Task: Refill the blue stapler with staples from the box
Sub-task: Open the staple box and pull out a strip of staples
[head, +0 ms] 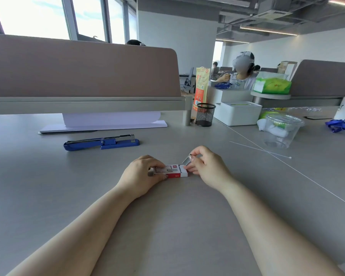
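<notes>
Head view: left hand (141, 176) pins the staple box (172, 171) flat, right hand's (207, 166) grip pinching a staple strip (186, 159).

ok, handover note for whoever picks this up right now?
Left hand: pins the staple box to the desk.
Right hand: pinches a strip of staples just above the box's open end.
Blue stapler: lying opened, far left, untouched.
Done: box opened, strip out.
Left: carry the strip to the stapler, load it, close it.

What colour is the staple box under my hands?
White top with a red side, the staple box shows best in the head view.
</notes>
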`<state>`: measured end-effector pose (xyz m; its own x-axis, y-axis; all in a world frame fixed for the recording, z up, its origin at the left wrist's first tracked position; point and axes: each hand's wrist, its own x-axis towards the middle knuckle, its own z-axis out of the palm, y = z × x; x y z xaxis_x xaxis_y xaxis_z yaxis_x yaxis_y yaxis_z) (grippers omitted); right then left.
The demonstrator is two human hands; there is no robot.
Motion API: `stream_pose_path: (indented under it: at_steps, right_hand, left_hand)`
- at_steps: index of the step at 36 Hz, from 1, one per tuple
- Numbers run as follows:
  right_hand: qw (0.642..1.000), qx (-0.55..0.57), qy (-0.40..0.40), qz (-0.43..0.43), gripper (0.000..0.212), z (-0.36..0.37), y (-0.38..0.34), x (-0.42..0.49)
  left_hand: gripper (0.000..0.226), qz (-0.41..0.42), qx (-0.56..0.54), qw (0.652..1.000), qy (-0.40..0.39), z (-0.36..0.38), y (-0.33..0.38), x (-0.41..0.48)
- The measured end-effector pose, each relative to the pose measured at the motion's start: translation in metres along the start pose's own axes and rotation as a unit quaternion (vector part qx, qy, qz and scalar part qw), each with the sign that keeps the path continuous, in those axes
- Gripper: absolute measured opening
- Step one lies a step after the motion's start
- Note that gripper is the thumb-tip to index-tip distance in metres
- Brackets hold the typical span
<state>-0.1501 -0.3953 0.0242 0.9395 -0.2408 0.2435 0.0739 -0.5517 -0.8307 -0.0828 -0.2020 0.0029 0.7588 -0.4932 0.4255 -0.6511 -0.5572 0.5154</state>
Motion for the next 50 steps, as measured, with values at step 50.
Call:
stream_pose_path:
  at_steps: [50]
  right_hand:
    - [0.989,0.109,0.086,-0.054,0.013,0.030,-0.019,0.019]
  left_hand:
    - [0.046,-0.086,0.098,0.991,0.041,-0.042,-0.036,-0.022]
